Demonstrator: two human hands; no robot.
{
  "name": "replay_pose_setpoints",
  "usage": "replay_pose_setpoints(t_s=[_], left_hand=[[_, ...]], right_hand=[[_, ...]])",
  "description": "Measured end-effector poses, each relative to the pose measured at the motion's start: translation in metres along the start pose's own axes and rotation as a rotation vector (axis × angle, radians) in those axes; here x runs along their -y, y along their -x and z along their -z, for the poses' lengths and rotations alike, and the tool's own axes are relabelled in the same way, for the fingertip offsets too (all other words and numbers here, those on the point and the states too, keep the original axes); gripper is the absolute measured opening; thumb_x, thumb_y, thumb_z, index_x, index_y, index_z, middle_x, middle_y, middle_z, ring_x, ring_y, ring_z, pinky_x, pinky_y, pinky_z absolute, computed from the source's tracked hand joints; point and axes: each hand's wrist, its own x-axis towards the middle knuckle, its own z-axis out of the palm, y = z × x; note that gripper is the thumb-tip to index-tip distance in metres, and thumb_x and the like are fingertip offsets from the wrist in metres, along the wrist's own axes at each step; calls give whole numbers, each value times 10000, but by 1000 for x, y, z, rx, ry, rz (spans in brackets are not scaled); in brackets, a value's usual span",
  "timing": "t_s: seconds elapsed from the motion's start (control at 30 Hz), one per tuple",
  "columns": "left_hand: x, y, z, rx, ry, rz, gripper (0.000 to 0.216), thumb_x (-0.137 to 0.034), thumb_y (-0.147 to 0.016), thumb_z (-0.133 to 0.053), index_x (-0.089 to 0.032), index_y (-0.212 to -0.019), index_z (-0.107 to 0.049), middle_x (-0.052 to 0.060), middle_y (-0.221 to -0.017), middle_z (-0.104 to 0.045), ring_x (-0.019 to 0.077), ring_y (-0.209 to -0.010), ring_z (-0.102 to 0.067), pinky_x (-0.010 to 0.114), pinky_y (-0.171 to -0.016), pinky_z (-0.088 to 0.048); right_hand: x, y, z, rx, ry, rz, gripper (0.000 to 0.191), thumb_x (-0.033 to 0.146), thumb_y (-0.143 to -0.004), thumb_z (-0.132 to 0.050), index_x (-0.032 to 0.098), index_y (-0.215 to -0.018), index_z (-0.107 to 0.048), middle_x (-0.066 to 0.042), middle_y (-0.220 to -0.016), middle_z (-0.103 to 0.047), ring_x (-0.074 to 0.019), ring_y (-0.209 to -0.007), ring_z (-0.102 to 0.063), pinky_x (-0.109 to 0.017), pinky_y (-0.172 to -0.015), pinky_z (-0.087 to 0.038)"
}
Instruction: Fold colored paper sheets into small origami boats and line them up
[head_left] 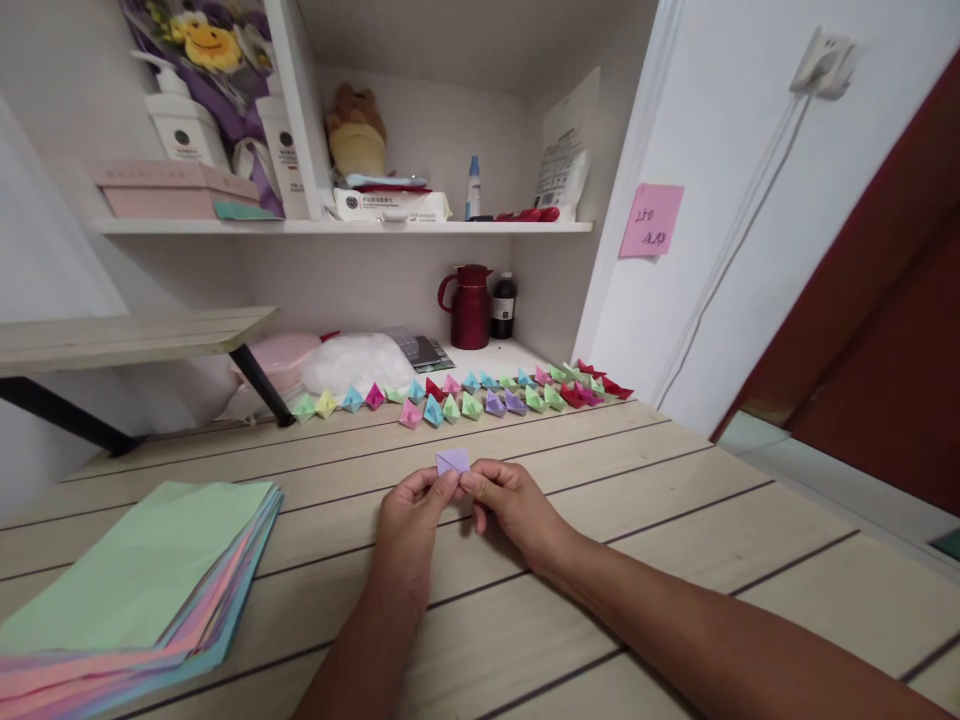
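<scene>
A small folded piece of lavender paper (452, 459) is held upright just above the table, a diagonal crease across its face. My left hand (415, 510) pinches its lower left edge between thumb and fingers. At the lower right corner, my right hand (514, 505) pinches the same paper, and the two thumbs nearly meet. Beyond it stand rows of small folded paper boats (472, 404) in green, blue, pink, purple, yellow and red. To the left lies a stack of coloured paper sheets (142, 565), pale green on top.
The wooden slatted table (660, 540) reaches a white shelf unit (360, 227) at the back. A dark red jug (470, 310) and a dark bottle (503, 306) stand behind the boats. A small raised wooden shelf (135, 338) with black legs is at the left.
</scene>
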Motion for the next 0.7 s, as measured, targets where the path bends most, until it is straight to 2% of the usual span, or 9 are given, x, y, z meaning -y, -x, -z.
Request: replay_pose_setpoints(t_s=[0.07,0.17,0.3,0.37,0.43,0.47,0.53,0.6,0.7], left_hand=[[-1,1,0,-14,-28,-9,230,-356,-718,-751,-138,-708,-677,6,-693,-681,112,-710,-605,226,-757,-466],[-6,3,-1,-39,-212,-90,251,-394,-755,-687,-147,-711,-680,16,-686,-681,138,-696,-612,250,-716,-474],[-12,2,-1,-98,-432,-242,185,-341,-742,-662,-169,-683,-694,23,-704,-656,169,-710,-595,274,-689,-453],[-13,1,-1,-120,-481,-300,118,-287,-707,-679,-187,-649,-701,21,-737,-648,176,-745,-586,279,-720,-434],[-13,0,0,-116,-526,-346,84,-261,-691,-682,-206,-635,-710,17,-750,-645,179,-755,-583,282,-733,-420],[-13,0,0,-109,-551,-373,82,-261,-692,-679,-215,-634,-715,14,-748,-645,179,-749,-584,283,-731,-418],[-12,-1,0,-98,-613,-435,93,-274,-705,-667,-226,-646,-722,12,-743,-647,178,-732,-589,285,-720,-420],[-11,-1,0,-96,-673,-487,108,-285,-718,-653,-229,-655,-721,13,-744,-652,178,-725,-596,288,-716,-425],[-11,-1,-1,-68,-679,-452,108,-286,-715,-646,-224,-658,-714,17,-759,-656,182,-743,-598,291,-735,-431]], right_hand=[[1,-1,0,31,-33,-15,346,482,-767,-678,147,-684,-658,46,-428,-527,-82,-415,-439,-226,-526,-348],[-1,-3,3,82,-70,-48,344,478,-766,-680,146,-681,-655,32,-541,-584,-69,-406,-445,-231,-506,-359],[-5,-7,11,50,93,23,297,436,-763,-684,151,-688,-649,9,-662,-619,-86,-482,-497,-246,-535,-408],[-3,-8,15,-53,224,125,224,365,-736,-720,174,-844,-677,-1,-778,-646,-109,-600,-546,-247,-598,-439],[1,-8,20,-150,307,228,382,301,-703,-751,223,-1062,-645,-27,-1026,-646,-128,-744,-584,-254,-671,-468],[3,-7,22,-171,337,271,428,282,-700,-754,240,-1107,-628,-38,-1114,-622,-134,-793,-593,-262,-702,-477],[9,-6,24,-146,399,331,296,266,-732,-728,226,-1019,-666,-43,-1067,-636,-141,-804,-600,-267,-714,-478],[14,-4,25,-86,468,351,97,260,-776,-689,199,-851,-700,-27,-863,-666,-142,-745,-592,-260,-679,-459],[16,-3,25,-23,500,343,70,244,-788,-676,184,-776,-710,-18,-750,-675,-144,-717,-581,-255,-655,-433]])
